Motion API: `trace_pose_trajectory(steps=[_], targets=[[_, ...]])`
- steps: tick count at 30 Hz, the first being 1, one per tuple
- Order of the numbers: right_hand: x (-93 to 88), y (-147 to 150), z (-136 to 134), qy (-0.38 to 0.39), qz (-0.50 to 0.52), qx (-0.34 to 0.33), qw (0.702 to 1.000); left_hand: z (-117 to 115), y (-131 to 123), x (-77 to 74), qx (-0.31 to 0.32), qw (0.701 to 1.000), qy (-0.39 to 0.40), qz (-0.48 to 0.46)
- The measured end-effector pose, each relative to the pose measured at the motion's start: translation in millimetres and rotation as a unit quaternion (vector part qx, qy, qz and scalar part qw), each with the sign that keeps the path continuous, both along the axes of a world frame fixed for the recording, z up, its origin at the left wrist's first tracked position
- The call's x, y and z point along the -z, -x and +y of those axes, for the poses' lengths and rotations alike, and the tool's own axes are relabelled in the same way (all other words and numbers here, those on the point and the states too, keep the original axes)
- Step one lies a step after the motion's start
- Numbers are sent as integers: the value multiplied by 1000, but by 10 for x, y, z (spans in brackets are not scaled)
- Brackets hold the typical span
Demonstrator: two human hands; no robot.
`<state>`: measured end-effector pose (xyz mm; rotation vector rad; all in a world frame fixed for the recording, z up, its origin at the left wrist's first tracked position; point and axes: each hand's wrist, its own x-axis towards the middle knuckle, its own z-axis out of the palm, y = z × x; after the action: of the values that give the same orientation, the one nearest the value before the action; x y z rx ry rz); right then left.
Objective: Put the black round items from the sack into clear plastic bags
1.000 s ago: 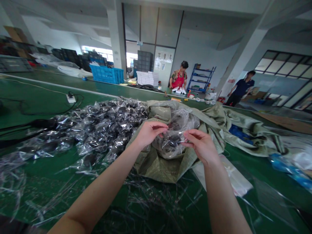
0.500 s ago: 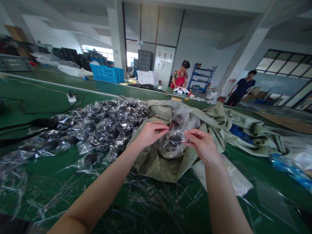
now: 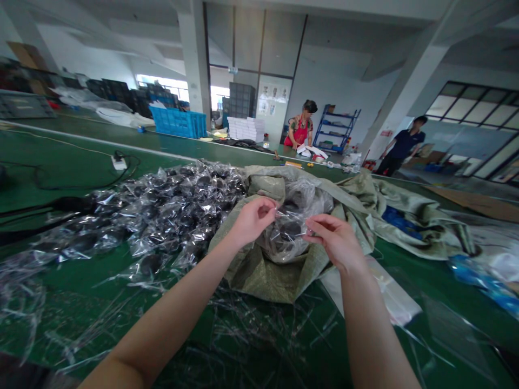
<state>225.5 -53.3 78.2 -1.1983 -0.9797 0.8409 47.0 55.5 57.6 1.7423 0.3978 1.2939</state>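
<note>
Above an open olive woven sack (image 3: 279, 278), both of my hands pinch a clear plastic bag (image 3: 290, 229) with a dark rounded item inside. My left hand (image 3: 256, 219) is closed, thumb and fingertips on the bag's upper left edge. At the right edge, my right hand (image 3: 334, 237) grips it between thumb and fingers. More crumpled clear plastic (image 3: 312, 197) fills the sack's mouth behind the bag. A large heap of dark items in clear wrappers (image 3: 174, 210) lies to the left of the sack. What exactly the dark items are, I cannot make out.
Thin plastic strips (image 3: 259, 324) litter the green table (image 3: 170, 147) in front. A flat stack of clear bags (image 3: 391, 294) lies under my right forearm. A second sack (image 3: 430, 237) is at right. Across the table stand a blue crate (image 3: 178, 123) and a person in a red apron (image 3: 300, 132).
My left hand has shifted slightly left and up, its fingers curling closer. My right hand has barely moved. Across the table, the person in the apron has moved the white pieces.
</note>
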Motion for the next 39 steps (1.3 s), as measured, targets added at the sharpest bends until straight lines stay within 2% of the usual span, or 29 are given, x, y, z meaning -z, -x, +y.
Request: trace_pose_trajectory(steps=[2,4,9,16,22,27,29,33,36,39], targets=[[-7,12,7,-1,10,1,1000,-29,-63,11,44,988,135,-66],[-18,29,8,-3,20,-4,1000,-58,-118,17,70,967,222,-103],[-30,45,-7,-2,22,-16,1000,-117,-174,2,63,948,281,-132],[-39,-3,-37,-11,27,-31,999,-156,-140,12,125,941,268,-163],[-61,-25,-50,-16,23,-13,1000,-84,-109,52,94,966,229,-78],[-30,-14,-15,-45,12,5,999,-85,-72,15,60,984,153,-65],[-15,-15,1,-53,6,16,998,-105,-66,3,65,986,140,-69],[12,-50,20,-68,12,45,997,-110,-63,8,93,984,134,-65],[33,-78,23,-71,8,34,997,-72,-59,33,88,987,126,-52],[45,-83,24,-71,8,25,997,-34,-60,71,120,978,162,-49]])
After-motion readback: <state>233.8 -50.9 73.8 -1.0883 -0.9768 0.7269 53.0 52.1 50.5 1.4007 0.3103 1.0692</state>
